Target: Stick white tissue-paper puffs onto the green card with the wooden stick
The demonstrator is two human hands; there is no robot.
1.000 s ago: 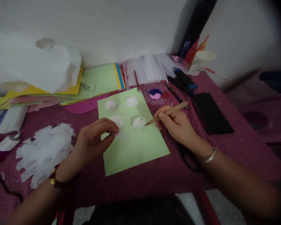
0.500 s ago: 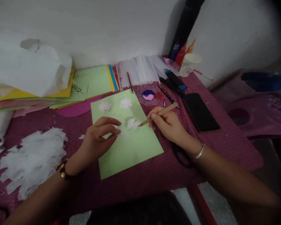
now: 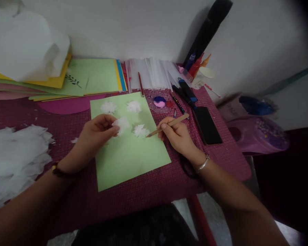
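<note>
Between the thumb and fingers of my left hand (image 3: pixel 99 133) is a small piece of white tissue paper (image 3: pixel 122 125), held above a light green sheet (image 3: pixel 128 160). My right hand (image 3: pixel 176 135) is closed round a wooden pencil (image 3: pixel 176 121), its tip pointing left and down beside a white paper tuft (image 3: pixel 140 131). Whether the tip touches that tuft I cannot tell. Two more white tufts, one at the upper left (image 3: pixel 108 107) and one at the upper middle (image 3: pixel 133 106), sit on the sheet.
A heap of white tissue pieces (image 3: pixel 17 157) lies left of my left arm. Coloured papers (image 3: pixel 94 75) are stacked at the back left. Beyond my right hand are a dark phone (image 3: pixel 207 124), scissors (image 3: pixel 183 94), a paint palette (image 3: pixel 159 101) and paint bottles (image 3: pixel 195 66).
My left hand, which had its fingers apart low over the sheet, now pinches a white tissue piece. The right hand keeps its pencil beside the same tuft. The whole view has shifted.
</note>
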